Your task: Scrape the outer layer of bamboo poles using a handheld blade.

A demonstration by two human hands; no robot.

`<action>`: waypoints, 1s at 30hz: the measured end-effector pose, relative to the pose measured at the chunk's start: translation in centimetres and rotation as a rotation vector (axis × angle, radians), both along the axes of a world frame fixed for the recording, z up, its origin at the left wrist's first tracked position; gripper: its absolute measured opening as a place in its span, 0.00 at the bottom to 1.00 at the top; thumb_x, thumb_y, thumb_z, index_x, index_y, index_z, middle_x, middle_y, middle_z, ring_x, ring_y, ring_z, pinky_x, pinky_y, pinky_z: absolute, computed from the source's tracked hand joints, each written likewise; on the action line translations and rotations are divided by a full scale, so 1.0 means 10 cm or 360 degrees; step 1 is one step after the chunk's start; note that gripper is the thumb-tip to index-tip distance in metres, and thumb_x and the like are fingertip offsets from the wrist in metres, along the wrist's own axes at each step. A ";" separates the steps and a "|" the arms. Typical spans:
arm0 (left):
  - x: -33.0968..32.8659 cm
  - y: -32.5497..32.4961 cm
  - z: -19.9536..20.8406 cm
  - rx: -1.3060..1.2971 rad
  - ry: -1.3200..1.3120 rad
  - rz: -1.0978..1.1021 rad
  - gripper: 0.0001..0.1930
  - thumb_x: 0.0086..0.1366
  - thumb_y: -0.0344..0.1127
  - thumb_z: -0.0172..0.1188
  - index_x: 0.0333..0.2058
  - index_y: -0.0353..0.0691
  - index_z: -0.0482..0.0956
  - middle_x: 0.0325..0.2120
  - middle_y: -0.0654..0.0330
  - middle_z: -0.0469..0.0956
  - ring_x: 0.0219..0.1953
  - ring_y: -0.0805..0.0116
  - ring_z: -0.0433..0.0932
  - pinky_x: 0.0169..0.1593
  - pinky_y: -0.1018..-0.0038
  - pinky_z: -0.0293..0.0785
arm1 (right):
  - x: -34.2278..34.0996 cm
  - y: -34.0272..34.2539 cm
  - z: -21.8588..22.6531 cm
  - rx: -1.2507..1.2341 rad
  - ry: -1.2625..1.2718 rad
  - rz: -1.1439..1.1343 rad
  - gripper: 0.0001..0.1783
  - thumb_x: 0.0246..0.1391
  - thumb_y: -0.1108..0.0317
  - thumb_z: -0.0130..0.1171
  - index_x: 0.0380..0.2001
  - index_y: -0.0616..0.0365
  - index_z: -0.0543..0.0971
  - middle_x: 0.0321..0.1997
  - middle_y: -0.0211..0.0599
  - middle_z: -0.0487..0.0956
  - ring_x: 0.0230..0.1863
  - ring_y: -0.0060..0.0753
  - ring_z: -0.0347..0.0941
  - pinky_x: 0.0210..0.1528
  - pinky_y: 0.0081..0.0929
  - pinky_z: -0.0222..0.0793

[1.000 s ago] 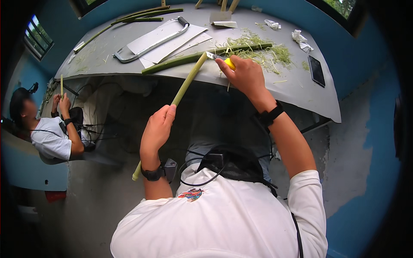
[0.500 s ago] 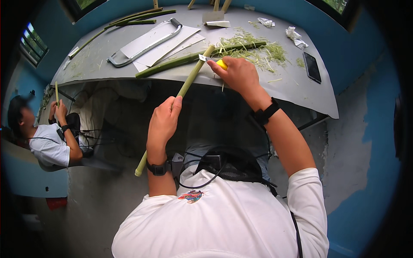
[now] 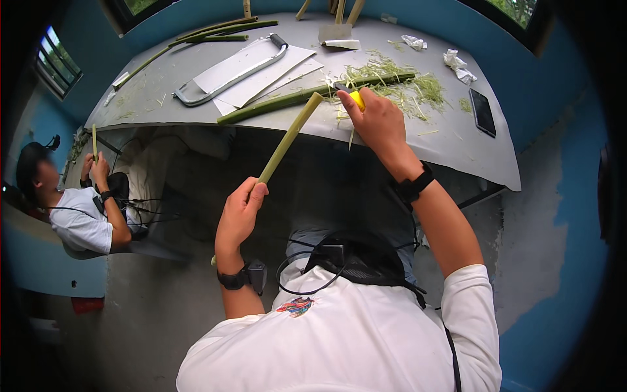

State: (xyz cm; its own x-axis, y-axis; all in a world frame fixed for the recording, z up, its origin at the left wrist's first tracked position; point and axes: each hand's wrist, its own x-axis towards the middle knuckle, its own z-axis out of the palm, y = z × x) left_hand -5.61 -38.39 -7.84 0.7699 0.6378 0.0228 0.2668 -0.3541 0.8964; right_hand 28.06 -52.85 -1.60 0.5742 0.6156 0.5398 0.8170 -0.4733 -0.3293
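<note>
My left hand is closed round a pale green bamboo stick, which slants up and away over the table's near edge. Its lower end passes behind my left wrist. In my right hand is a yellow-handled knife, held just right of the stick's upper end and apart from it. The knife's blade is hard to make out against the shavings. Beyond both hands, a thicker dark green bamboo pole lies across the table, with green shavings heaped about its right end.
On the grey table are a hacksaw on paper sheets, a phone, crumpled tissues and thin bamboo stalks at the back left. A seated person at the left holds a thin strip.
The knife has come off the stick's upper end and now sits to its right. My left hand has drawn the stick down toward me. The view has shifted slightly.
</note>
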 end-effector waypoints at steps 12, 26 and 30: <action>0.36 0.10 -0.18 -0.0053 -0.0353 -0.0205 0.28 0.85 0.63 0.58 0.48 0.38 0.82 0.35 0.70 0.75 0.39 0.78 0.72 0.45 0.77 0.70 | 0.08 -0.03 -0.04 0.0205 0.0021 0.0068 0.37 0.77 0.31 0.57 0.29 0.55 0.79 0.20 0.47 0.82 0.25 0.59 0.85 0.29 0.53 0.79; 0.50 -0.02 0.10 0.0189 -0.0288 -0.0010 0.20 0.79 0.48 0.72 0.52 0.35 0.84 0.38 0.66 0.78 0.39 0.75 0.75 0.46 0.75 0.73 | 0.13 -0.10 -0.05 0.0306 0.0051 0.0080 0.37 0.77 0.30 0.58 0.30 0.55 0.78 0.20 0.48 0.82 0.25 0.61 0.84 0.28 0.53 0.78; 0.61 -0.09 0.34 0.0460 -0.0251 0.0099 0.18 0.76 0.45 0.74 0.51 0.35 0.85 0.38 0.61 0.79 0.39 0.67 0.77 0.46 0.70 0.74 | 0.18 -0.14 0.04 0.0546 0.0276 0.0059 0.38 0.79 0.29 0.55 0.34 0.57 0.79 0.22 0.47 0.81 0.27 0.61 0.83 0.31 0.53 0.76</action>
